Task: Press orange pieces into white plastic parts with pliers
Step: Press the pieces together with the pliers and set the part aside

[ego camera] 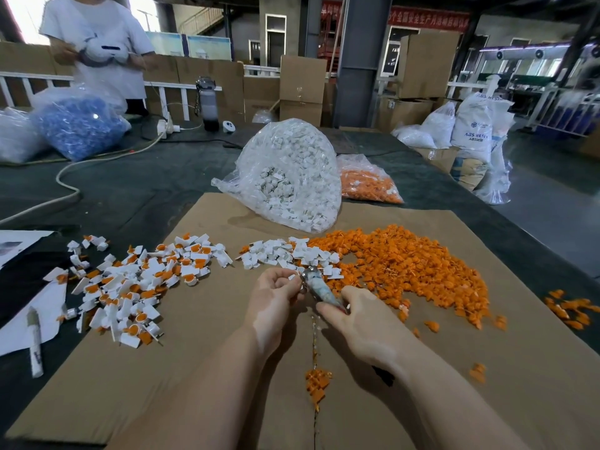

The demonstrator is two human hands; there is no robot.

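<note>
Left hand [276, 289]: fingers curled, pinching a small white part [293, 276] at the fingertips. Right hand [360, 315]: wrapped round the pliers [319, 287] handle, tool angled up and left so its metal head meets the white part; whether the jaws are apart or together I cannot tell, too small and blurred.

Both hands sit over a cardboard sheet [201, 368] on the desk [130, 177].

Stock on the cardboard: loose white parts [279, 253] just beyond the hands, orange pieces [412, 264] in a big heap to the right, assembled white-and-orange parts [130, 287] piled to the left. A few orange scraps [316, 381] lie near, between the forearms.

Far side: clear bag of white parts [289, 173], bag of orange pieces [370, 183] right of it, bag of blue parts [78, 128] far left.

Readable text: white sack [477, 125] on the far right says "ABS RESIN". Red banner [428, 19] on the back wall has Chinese characters, not legible enough to quote.
</note>
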